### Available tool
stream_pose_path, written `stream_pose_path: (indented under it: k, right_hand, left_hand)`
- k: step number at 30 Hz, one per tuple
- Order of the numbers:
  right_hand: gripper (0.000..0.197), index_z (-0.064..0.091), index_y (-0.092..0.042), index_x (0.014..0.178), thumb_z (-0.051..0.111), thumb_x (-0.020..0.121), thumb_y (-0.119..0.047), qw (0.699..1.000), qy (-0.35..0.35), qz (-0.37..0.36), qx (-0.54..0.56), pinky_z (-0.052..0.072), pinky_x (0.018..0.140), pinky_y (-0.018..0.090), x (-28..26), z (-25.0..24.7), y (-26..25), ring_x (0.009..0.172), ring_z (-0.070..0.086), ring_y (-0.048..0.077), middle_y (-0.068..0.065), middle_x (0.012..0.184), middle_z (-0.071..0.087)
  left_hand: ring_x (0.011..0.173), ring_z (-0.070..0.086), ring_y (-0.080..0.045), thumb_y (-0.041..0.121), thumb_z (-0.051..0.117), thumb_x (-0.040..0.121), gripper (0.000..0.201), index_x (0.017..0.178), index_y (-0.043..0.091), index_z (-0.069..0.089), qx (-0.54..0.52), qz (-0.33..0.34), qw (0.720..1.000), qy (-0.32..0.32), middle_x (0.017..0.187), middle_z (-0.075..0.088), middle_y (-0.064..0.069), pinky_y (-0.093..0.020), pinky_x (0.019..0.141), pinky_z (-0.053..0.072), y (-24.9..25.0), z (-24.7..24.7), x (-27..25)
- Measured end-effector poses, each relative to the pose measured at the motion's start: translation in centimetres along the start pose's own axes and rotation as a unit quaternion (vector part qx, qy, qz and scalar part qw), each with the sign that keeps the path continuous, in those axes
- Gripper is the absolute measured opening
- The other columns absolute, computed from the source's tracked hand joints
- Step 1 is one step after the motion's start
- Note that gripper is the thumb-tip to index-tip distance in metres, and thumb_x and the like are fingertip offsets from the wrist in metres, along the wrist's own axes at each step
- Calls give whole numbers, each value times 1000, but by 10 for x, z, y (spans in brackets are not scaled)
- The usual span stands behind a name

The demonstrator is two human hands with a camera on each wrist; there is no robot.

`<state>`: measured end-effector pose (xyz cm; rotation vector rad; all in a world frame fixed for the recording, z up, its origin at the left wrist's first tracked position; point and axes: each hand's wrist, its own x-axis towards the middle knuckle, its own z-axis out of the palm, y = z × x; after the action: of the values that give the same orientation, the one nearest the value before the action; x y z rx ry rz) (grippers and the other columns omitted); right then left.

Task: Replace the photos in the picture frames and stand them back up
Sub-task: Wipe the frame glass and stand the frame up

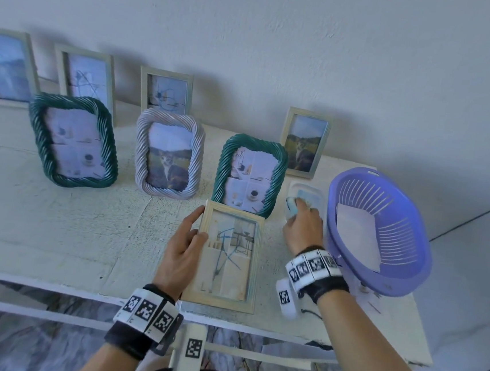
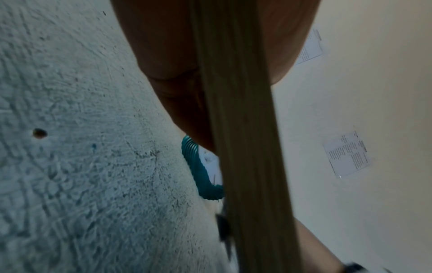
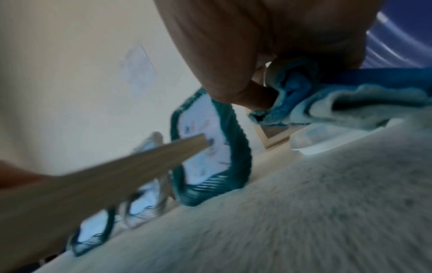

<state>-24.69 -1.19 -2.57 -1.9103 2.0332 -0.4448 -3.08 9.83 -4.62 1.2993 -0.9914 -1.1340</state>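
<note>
My left hand (image 1: 185, 247) grips the left edge of a pale wooden frame (image 1: 226, 258) holding a sketch photo, tilted up above the table's front edge; its side fills the left wrist view (image 2: 245, 147). My right hand (image 1: 302, 225) pinches a blue cloth (image 3: 315, 103) that lies in a clear plastic tray (image 1: 307, 195) beside the purple basket (image 1: 380, 231). A green rope frame (image 1: 249, 175) stands just behind the held frame. More frames stand further back: a white rope frame (image 1: 169, 154), another green one (image 1: 73, 140) and several wooden ones.
The purple basket holds a white sheet (image 1: 358, 235) and overhangs the table's right end. The white table (image 1: 54, 226) is bare at front left. A wall rises right behind the back row of frames. Papers hang on a wall (image 2: 348, 153).
</note>
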Motion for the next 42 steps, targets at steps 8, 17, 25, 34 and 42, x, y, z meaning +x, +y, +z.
stream_pose_path:
  k: [8,17,25,34,42]
  right_hand:
    - [41,61,-12,122,56,84,-1,970,120,-144,153,37,87,7,-90,-2,-17,96,52,19,13,115,45]
    - [20,68,-19,109,65,90,-14,980,86,-171,61,54,75,38,-94,12,-33,84,56,27,7,100,48]
    - [22,69,-13,107,68,86,-6,954,43,-295,43,51,74,27,-111,5,-39,84,54,20,5,99,51]
    - [22,69,-12,102,68,83,0,957,69,-277,44,50,72,31,-107,5,-44,81,53,23,5,98,54]
    - [19,70,-11,99,68,83,-2,959,73,-272,21,52,69,36,-92,-6,-39,78,53,23,4,95,54]
  left_hand:
    - [61,43,-22,51,49,87,47,134,51,45,60,49,997,8,73,51,-28,-38,58,39,-6,6,5]
    - [54,34,-13,28,52,99,45,143,34,42,118,94,989,15,63,42,-5,-29,52,33,-9,15,2]
    - [54,35,-11,24,52,99,45,142,32,42,126,98,987,22,63,45,-15,-27,52,35,-7,12,3]
    - [55,32,-8,14,52,100,46,140,34,43,126,113,985,15,63,39,0,-23,52,33,-4,16,0]
    - [50,27,-5,11,51,100,45,140,30,42,116,118,986,11,54,32,13,-17,48,28,-1,23,-7]
